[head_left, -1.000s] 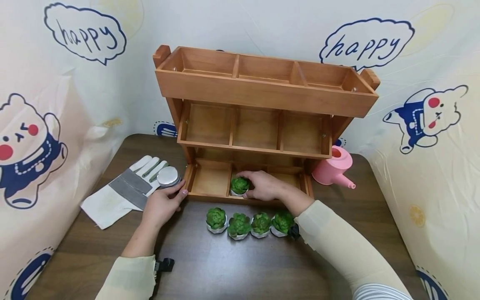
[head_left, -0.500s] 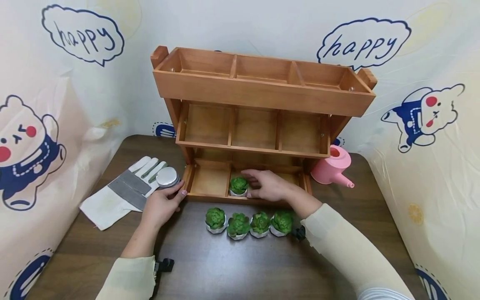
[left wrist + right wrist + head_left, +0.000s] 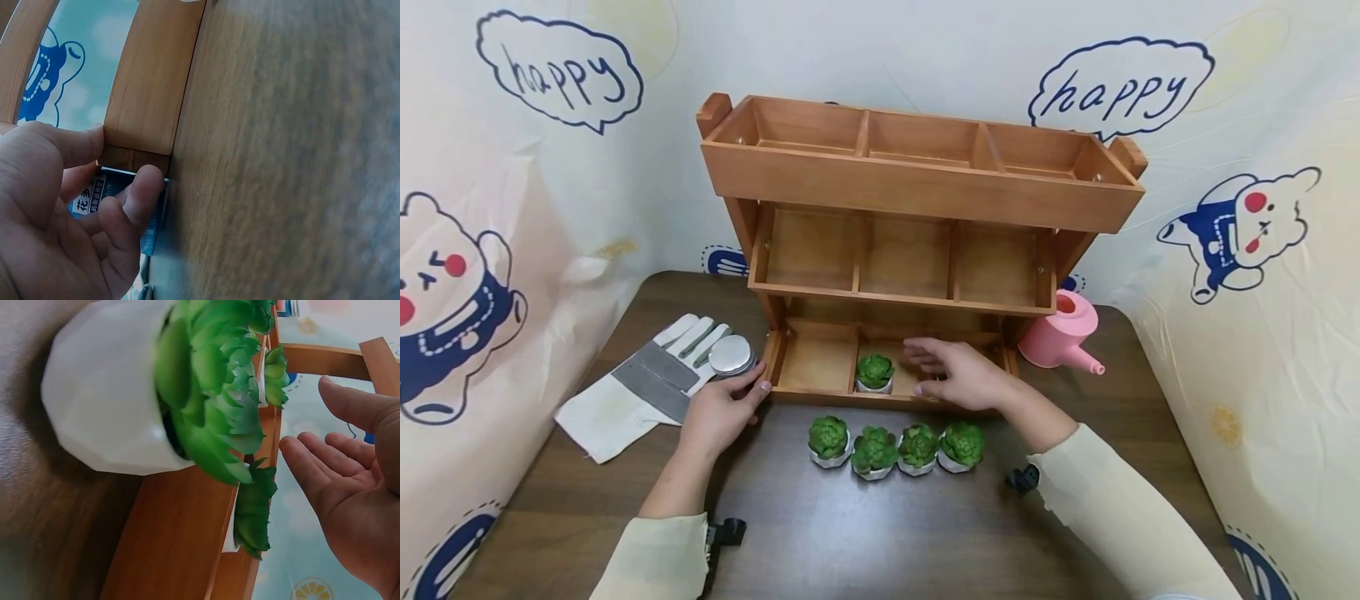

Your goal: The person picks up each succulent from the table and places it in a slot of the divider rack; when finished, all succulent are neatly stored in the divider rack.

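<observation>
My left hand (image 3: 721,417) holds the left front corner of the wooden shelf (image 3: 817,402) at its lowest tier, its thumb against the wood in the left wrist view. My right hand (image 3: 962,375) is over the lowest tier, fingers extended and thumb apart, holding nothing. To its left, a potted succulent (image 3: 875,372) stands in the middle compartment, against the left divider. The right wrist view shows another succulent (image 3: 253,509) behind the front board; my hand and forearm cover that area in the head view. Several potted succulents, including a left-end one (image 3: 829,440), stand in a row before the shelf.
A silver-lidded tin (image 3: 732,356) stands beside my left hand, near white-and-grey work gloves (image 3: 651,387). Right of the shelf is a pink watering can (image 3: 1058,333). Two divided tiers rise above the lowest one. Patterned cloth (image 3: 880,50) surrounds the brown table (image 3: 880,542).
My right hand has let go of the succulent in the middle compartment and moved right, its fingers spreading. The succulent stays there. My left hand keeps its hold on the shelf corner.
</observation>
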`<move>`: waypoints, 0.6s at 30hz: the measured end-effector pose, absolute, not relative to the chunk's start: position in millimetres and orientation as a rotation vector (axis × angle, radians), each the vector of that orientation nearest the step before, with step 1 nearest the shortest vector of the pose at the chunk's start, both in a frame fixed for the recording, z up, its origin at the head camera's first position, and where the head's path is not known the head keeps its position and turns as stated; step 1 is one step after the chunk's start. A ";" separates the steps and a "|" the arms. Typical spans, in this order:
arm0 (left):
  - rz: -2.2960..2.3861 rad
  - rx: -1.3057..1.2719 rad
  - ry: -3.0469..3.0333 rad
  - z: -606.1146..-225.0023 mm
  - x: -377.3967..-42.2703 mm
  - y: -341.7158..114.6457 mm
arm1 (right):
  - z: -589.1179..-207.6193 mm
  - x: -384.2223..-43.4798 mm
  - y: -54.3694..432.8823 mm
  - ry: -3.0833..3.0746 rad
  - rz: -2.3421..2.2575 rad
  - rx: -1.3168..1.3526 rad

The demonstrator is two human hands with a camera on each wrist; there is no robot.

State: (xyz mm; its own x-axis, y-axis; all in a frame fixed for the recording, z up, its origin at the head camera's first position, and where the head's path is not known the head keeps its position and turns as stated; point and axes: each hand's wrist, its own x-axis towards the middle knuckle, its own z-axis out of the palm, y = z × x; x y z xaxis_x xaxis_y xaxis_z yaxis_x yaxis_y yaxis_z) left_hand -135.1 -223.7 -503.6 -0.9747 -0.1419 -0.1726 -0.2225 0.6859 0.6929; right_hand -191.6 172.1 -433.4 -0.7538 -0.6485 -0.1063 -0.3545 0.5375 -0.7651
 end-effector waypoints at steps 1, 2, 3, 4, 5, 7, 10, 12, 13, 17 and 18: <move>1.166 -0.304 2.785 -503.8 -135.3 -223.8 | -433.3 -190.0 173.9 2.401 -1.076 -0.817; 1.164 -0.306 2.786 -503.9 -135.4 -224.0 | -433.4 -188.4 175.5 2.401 -1.086 -0.811; 1.163 -0.306 2.787 -504.1 -135.4 -224.3 | -433.8 -186.9 177.1 2.397 -1.102 -0.806; 1.161 -0.308 2.789 -504.3 -135.3 -224.8 | -434.3 -185.4 178.7 2.395 -1.118 -0.800; 1.160 -0.307 2.792 -504.3 -135.2 -225.1 | -435.0 -184.0 180.2 2.397 -1.132 -0.795; 1.162 -0.301 2.796 -504.3 -135.2 -225.4 | -435.8 -180.8 183.0 2.396 -1.166 -0.794; 1.165 -0.282 2.804 -503.8 -135.1 -225.0 | -436.2 -175.2 187.5 2.392 -1.214 -0.784; 1.166 -0.272 2.804 -503.2 -135.1 -224.4 | -436.1 -170.7 190.0 2.389 -1.230 -0.776; 1.166 -0.271 2.801 -502.9 -135.2 -224.2 | -436.1 -168.4 191.3 2.387 -1.233 -0.771; 1.165 -0.286 2.794 -501.5 -135.4 -222.8 | -437.8 -160.1 195.6 2.395 -1.203 -0.763; 1.162 -0.288 2.793 -501.3 -135.7 -222.4 | -437.7 -158.0 196.8 2.397 -1.198 -0.761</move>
State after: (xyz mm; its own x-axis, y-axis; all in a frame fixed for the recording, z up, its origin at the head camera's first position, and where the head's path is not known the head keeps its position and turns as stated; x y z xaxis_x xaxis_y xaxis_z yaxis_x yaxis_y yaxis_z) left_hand -135.7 -222.4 -501.3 -0.9769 -0.1345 -0.1661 -0.2126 0.6903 0.6915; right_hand -158.0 196.8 -437.7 -0.7926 -0.6055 -0.0725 -0.3055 0.4971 -0.8122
